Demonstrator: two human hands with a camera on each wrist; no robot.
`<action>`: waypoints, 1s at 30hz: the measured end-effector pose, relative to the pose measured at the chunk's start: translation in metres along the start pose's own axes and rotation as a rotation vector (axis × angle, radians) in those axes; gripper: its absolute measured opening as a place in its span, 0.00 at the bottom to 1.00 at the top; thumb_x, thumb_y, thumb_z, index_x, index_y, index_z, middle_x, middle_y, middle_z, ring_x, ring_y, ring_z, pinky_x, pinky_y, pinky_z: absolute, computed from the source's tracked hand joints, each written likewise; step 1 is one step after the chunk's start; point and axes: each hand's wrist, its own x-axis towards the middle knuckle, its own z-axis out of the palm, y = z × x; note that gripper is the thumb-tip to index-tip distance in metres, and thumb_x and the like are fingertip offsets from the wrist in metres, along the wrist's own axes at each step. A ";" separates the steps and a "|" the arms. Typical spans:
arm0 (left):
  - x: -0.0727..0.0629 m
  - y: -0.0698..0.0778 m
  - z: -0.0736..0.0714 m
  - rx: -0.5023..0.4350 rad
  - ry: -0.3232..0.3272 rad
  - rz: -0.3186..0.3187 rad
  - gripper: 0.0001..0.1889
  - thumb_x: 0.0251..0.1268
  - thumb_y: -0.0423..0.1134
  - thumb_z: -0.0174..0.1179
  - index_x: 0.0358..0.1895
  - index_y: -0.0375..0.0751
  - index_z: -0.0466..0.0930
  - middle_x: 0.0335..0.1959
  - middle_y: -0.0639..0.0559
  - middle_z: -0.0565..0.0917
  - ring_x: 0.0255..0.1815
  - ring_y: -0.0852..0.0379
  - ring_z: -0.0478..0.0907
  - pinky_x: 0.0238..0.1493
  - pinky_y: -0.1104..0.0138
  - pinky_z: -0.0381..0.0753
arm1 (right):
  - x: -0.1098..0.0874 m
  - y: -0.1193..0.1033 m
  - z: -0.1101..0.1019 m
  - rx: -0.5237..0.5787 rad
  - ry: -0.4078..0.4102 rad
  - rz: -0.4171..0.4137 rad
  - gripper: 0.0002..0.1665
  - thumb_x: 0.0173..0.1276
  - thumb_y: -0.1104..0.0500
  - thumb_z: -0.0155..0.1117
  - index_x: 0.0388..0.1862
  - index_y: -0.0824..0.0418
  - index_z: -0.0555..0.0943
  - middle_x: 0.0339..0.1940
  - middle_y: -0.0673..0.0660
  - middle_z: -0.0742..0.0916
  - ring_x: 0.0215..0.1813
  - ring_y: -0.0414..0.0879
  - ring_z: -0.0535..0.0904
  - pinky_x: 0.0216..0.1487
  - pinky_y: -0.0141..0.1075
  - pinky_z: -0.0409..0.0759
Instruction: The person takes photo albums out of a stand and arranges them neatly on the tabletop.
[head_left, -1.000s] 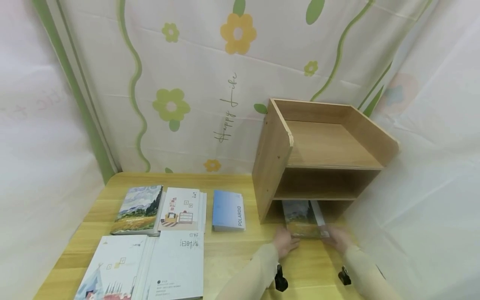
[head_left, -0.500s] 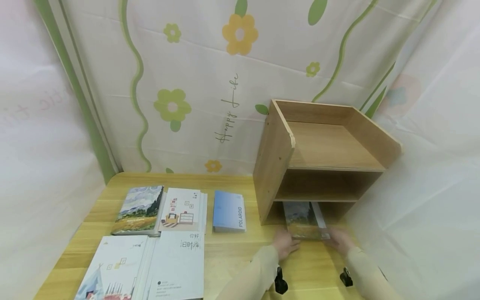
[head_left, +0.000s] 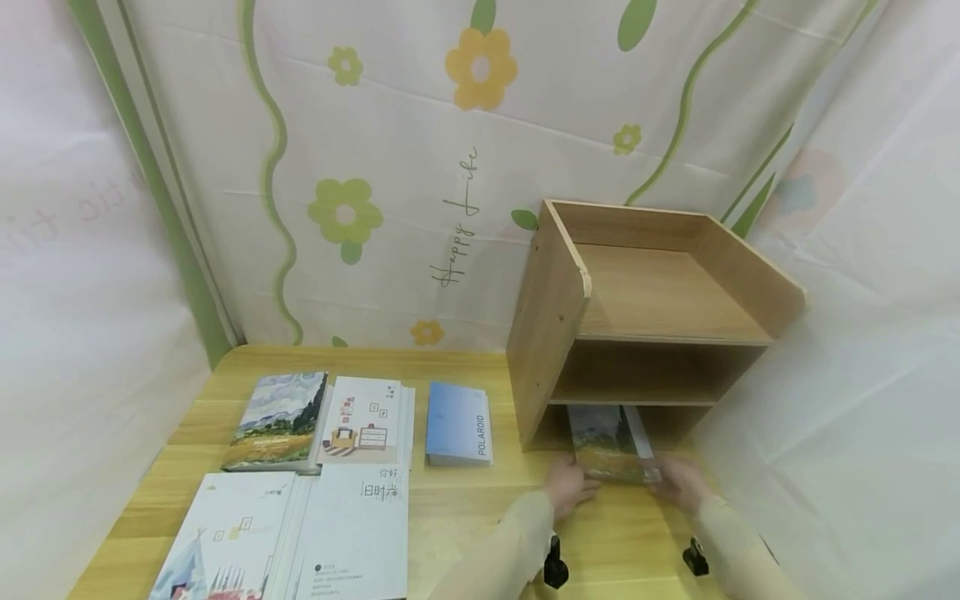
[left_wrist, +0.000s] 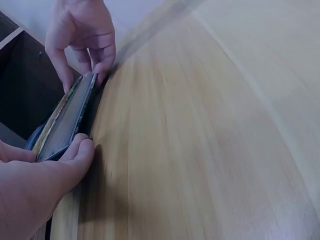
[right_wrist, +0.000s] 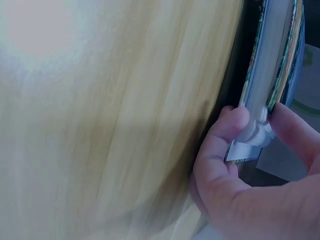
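A photo album (head_left: 606, 442) with a painted landscape cover lies partly inside the lowest compartment of the wooden shelf (head_left: 652, 292), its near end sticking out. My left hand (head_left: 568, 487) grips the album's near left corner. At the opposite near corner, my right hand (head_left: 681, 483) holds it the same way. In the left wrist view, the left thumb and fingers (left_wrist: 77, 152) bracket the album's page edge (left_wrist: 70, 117). The right wrist view has the right thumb and finger pinching the album (right_wrist: 270, 65) across its thickness. Its far end is hidden under the shelf board.
Left on the wooden table (head_left: 465, 533) lie a landscape-covered album (head_left: 277, 421), a white one with a room drawing (head_left: 362, 421), a tent-covered one (head_left: 225, 533) and a plain white one (head_left: 352, 533). Nearer the shelf is a blue POLAROID album (head_left: 456, 421). Printed curtains (head_left: 405, 167) enclose the table.
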 end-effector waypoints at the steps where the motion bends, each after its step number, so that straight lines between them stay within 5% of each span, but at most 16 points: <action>1: 0.000 0.000 -0.001 0.012 -0.001 0.002 0.27 0.74 0.24 0.39 0.68 0.10 0.42 0.65 0.13 0.56 0.51 0.29 0.77 0.53 0.44 0.78 | 0.000 0.000 0.001 0.131 0.041 0.088 0.13 0.65 0.72 0.62 0.47 0.75 0.83 0.37 0.63 0.82 0.34 0.51 0.80 0.37 0.39 0.85; 5: -0.001 0.002 -0.002 0.025 0.008 0.002 0.27 0.72 0.22 0.40 0.68 0.11 0.43 0.66 0.13 0.54 0.50 0.29 0.78 0.53 0.45 0.79 | 0.003 -0.002 0.002 0.224 0.039 0.169 0.10 0.66 0.67 0.64 0.43 0.72 0.84 0.33 0.61 0.82 0.30 0.49 0.81 0.35 0.37 0.85; 14: -0.006 0.005 0.002 0.045 0.028 -0.001 0.28 0.69 0.20 0.41 0.68 0.10 0.44 0.67 0.14 0.52 0.49 0.29 0.78 0.53 0.44 0.78 | -0.002 -0.005 0.001 0.111 0.021 0.169 0.15 0.65 0.61 0.67 0.44 0.73 0.80 0.33 0.60 0.83 0.31 0.49 0.81 0.35 0.40 0.85; 30: -0.011 0.005 0.004 0.094 0.045 -0.003 0.27 0.69 0.20 0.41 0.67 0.09 0.46 0.66 0.13 0.54 0.48 0.30 0.79 0.52 0.46 0.80 | -0.007 -0.011 0.001 0.105 0.003 0.184 0.16 0.65 0.62 0.66 0.45 0.74 0.80 0.35 0.61 0.83 0.34 0.51 0.82 0.40 0.44 0.85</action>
